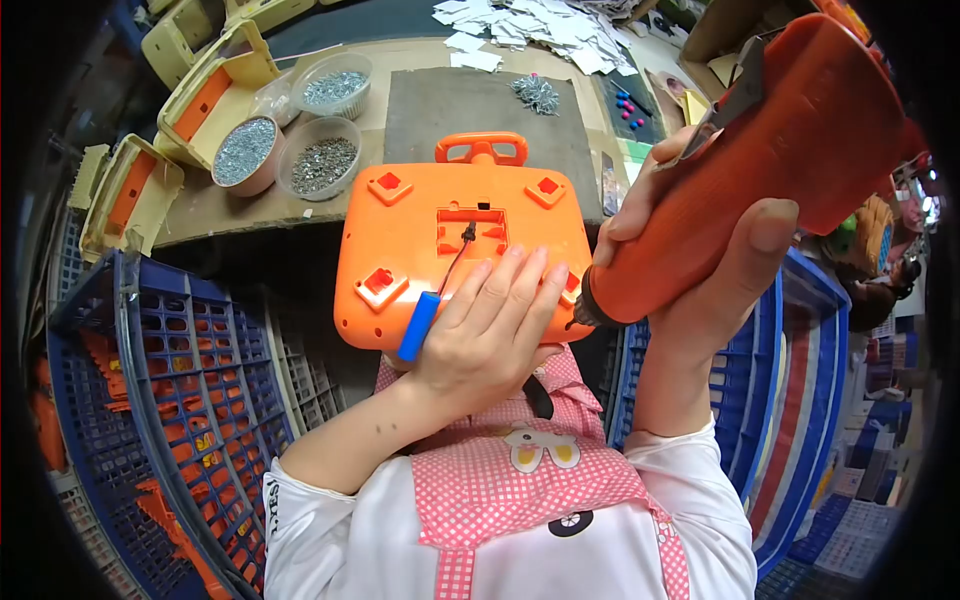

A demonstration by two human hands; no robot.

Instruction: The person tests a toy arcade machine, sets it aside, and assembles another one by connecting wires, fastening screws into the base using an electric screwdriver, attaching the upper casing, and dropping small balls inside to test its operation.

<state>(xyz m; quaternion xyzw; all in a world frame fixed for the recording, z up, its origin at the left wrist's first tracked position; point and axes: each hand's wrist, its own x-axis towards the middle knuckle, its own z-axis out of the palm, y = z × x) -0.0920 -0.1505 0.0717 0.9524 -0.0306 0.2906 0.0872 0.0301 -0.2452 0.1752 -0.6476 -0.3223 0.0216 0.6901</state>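
An orange plastic case point(400, 235) with a handle at its far end lies in front of me, partly over the table's near edge. My left hand point(490, 325) rests on its lower part, fingers stretched and spread. A blue cylinder point(419, 326) lies beside that hand, its thin wire running to a black connector point(469, 232) at the square opening in the case. My right hand point(700, 240) is wrapped round a large orange-red power screwdriver point(740, 170). The tool's dark tip point(580, 315) is at the case's lower right corner; whether it touches cannot be made out.
Tubs of metal screws point(245, 152) stand on the table at the back left, near cream plastic shells point(215, 95). A screw pile point(538, 95) lies on a dark mat point(440, 105). White paper pieces point(550, 25) are behind. Blue crates point(200, 370) flank me.
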